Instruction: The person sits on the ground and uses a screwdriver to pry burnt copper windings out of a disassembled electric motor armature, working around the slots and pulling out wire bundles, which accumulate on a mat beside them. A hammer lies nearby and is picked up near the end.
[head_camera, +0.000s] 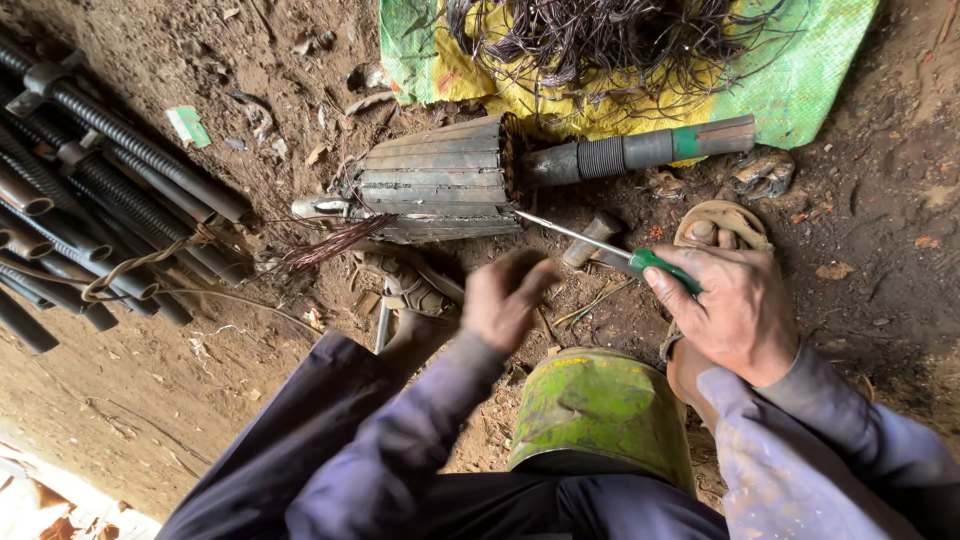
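Observation:
A grey slotted motor rotor (435, 178) lies on its side on the dirt, its dark shaft (640, 150) pointing right. My right hand (735, 310) grips a green-handled screwdriver (660, 268), and the metal blade reaches up-left to the rotor's right end. My left hand (505, 300) is blurred and closed, apparently around the handle of a small hammer (590, 240) whose head sits just beside the screwdriver blade. A bunch of reddish copper wire strands (330, 245) sticks out of the rotor's left end.
A tangle of dark stripped wire (600, 40) rests on a green and yellow sack (800, 80) behind the rotor. Several threaded steel rods (100, 180) lie at the left. A green can (595, 410) stands between my knees. My sandalled feet (720, 225) flank the work.

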